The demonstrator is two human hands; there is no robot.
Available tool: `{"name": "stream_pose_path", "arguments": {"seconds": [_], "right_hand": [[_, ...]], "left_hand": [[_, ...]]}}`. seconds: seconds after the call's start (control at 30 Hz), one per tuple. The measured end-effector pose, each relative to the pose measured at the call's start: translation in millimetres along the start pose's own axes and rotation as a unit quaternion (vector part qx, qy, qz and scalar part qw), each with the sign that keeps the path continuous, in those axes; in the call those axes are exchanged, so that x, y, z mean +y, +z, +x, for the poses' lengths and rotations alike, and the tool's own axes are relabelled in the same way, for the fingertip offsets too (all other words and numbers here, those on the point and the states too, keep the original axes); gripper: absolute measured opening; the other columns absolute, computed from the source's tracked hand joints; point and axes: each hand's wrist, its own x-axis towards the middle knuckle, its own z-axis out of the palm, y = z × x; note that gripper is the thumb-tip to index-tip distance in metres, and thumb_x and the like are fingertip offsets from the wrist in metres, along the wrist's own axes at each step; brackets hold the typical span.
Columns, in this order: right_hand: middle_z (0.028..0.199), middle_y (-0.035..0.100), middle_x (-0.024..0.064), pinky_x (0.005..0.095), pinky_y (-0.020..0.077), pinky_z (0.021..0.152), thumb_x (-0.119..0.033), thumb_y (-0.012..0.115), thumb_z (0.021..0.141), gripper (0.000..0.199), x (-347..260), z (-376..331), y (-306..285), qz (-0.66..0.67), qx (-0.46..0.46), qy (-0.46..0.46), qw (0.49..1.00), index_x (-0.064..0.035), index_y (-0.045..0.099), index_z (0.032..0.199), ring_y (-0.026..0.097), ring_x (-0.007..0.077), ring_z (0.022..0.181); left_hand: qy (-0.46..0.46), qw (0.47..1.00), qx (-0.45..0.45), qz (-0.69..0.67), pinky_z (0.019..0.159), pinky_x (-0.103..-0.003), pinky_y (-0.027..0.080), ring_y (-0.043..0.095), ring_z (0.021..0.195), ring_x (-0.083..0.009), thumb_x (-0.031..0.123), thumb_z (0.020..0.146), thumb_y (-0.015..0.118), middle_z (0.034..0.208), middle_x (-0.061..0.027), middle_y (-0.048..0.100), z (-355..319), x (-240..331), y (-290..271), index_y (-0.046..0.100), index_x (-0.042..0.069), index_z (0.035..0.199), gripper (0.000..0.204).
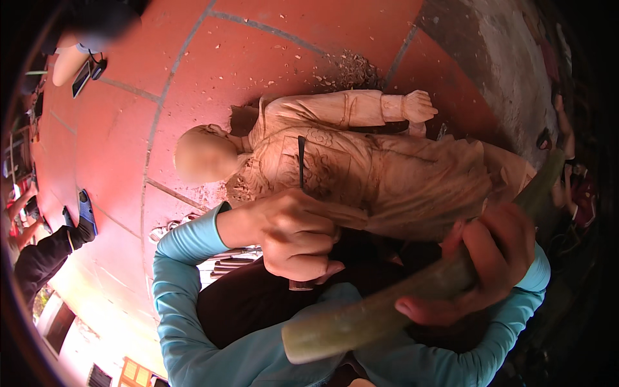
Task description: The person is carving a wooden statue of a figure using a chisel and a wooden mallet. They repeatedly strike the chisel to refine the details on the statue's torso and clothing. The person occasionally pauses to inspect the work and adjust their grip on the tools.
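Head view: chisel (301,161) upright, blade up.

L hand (293,235) grips chisel (301,161), blade on wooden figure carving (380,161). R hand (490,258) holds greenish mallet (387,303), prob. wood. Red tiled floor (213,77) w/ wood chips (348,68).

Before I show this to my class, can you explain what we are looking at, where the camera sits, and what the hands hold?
The one picture comes from a wide fisheye camera on a person's head, looking down, so straight tile lines look bent. There is no machine, only two bare hands in teal sleeves. The left hand grips a dark chisel whose blade rests on a pale wooden statue lying across the lap. The right hand holds a greenish club-like mallet. Wood chips lie on the red tiled floor. Another person's limbs show at the left edge.
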Motion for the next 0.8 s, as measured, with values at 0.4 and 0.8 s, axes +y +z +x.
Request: {"name": "stream_pose_path", "arguments": {"seconds": [0.4,0.8], "right_hand": [[0.084,0.046,0.004,0.0327,0.0428,0.051,0.004,0.052,0.071,0.074,-8,-2,1,0.01,0.013,0.012,1.0,-0.0563,0.044,0.113,0.046,0.0182,0.063],[0.081,0.047,0.0039,0.0307,0.0409,0.049,-0.007,0.055,0.075,0.056,2,-2,4,0.031,-0.001,0.034,0.999,-0.0531,0.051,0.106,0.046,0.0173,0.061]], "left_hand": [[-0.01,1.0,0.0,0.006,0.039,-0.028,0.047,0.047,0.042,-0.0146,-0.003,0.069,0.059,0.052,-0.0045,0.044,-5,-1,0,0.033,0.008,0.048,0.035],[-0.036,0.998,-0.023,0.039,0.032,-0.026,0.032,0.045,0.041,-0.0141,0.0,0.068,0.063,0.05,-0.0005,0.039,3,-6,-8,0.034,0.01,0.05,0.037]]}}
